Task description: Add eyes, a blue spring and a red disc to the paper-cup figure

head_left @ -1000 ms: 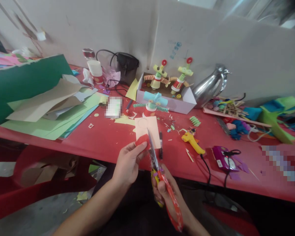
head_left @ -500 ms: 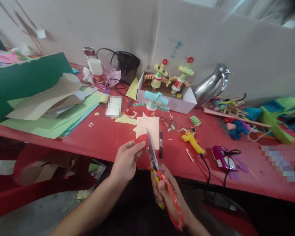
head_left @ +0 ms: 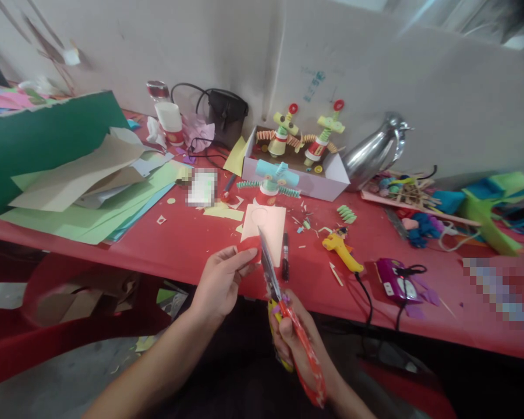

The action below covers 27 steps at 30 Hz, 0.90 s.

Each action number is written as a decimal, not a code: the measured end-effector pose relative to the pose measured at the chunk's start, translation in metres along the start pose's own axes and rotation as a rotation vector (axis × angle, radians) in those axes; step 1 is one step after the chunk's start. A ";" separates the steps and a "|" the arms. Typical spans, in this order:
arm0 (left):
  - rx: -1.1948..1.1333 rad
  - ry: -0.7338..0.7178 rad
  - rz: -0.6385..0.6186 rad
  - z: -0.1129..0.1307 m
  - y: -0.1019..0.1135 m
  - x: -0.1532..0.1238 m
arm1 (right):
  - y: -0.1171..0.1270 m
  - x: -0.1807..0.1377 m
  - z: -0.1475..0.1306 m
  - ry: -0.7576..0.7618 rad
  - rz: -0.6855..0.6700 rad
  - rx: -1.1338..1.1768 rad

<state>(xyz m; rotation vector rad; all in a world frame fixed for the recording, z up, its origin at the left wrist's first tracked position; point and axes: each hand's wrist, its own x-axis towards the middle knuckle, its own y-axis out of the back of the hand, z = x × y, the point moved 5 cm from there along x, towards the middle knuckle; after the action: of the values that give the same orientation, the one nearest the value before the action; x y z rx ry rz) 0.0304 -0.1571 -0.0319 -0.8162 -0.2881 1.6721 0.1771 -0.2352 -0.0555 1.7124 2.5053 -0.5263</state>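
My left hand [head_left: 220, 282] pinches a small piece of red paper [head_left: 250, 248] in front of the table edge. My right hand [head_left: 290, 340] grips red-and-yellow scissors [head_left: 283, 311], fingers through the handles. The blades [head_left: 266, 262] point up and away, and meet the right edge of the red paper. Just behind, a pale pink card [head_left: 264, 230] with a drawn circle lies on the red table [head_left: 187, 244]. A black marker [head_left: 284, 256] lies beside the card.
A yellow glue gun [head_left: 343, 250] and a purple device [head_left: 393, 279] with black cables lie right of my hands. A white box [head_left: 294, 169] holds paper-cup figures. Green and tan paper sheets [head_left: 82, 186] pile at left. A metal jug [head_left: 371, 151] stands behind.
My left hand has turned the red paper slightly and shifted a little left. The scissors stay at the paper's edge, almost unmoved.
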 end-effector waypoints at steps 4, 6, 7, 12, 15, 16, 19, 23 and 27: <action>0.018 0.013 -0.008 0.002 0.002 0.002 | 0.000 0.000 -0.002 -0.007 0.006 -0.022; 0.024 0.016 -0.008 0.003 0.003 0.003 | 0.000 -0.001 -0.002 -0.014 0.016 -0.033; 0.028 0.017 -0.009 0.004 0.003 0.003 | -0.001 -0.001 -0.002 -0.019 0.019 -0.036; 0.046 0.033 0.006 0.008 0.006 0.003 | -0.001 -0.002 -0.001 -0.022 0.022 -0.059; 0.059 0.031 0.003 0.010 0.008 0.004 | 0.001 -0.001 -0.003 0.010 0.000 -0.092; 0.069 0.032 -0.005 0.011 0.008 0.004 | 0.001 0.000 -0.003 0.023 -0.012 -0.103; 0.103 0.040 -0.025 0.013 0.010 0.006 | 0.002 -0.001 -0.005 0.039 -0.017 -0.122; 0.130 0.047 -0.027 0.018 0.013 0.007 | 0.001 -0.004 -0.004 -0.007 0.031 -0.105; 0.146 0.040 -0.040 0.020 0.014 0.008 | -0.003 -0.006 -0.004 -0.060 0.054 -0.065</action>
<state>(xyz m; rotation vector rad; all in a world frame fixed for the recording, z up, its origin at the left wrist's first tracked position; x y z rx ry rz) 0.0067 -0.1491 -0.0283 -0.7294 -0.1520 1.6179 0.1773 -0.2407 -0.0496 1.7100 2.4008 -0.4792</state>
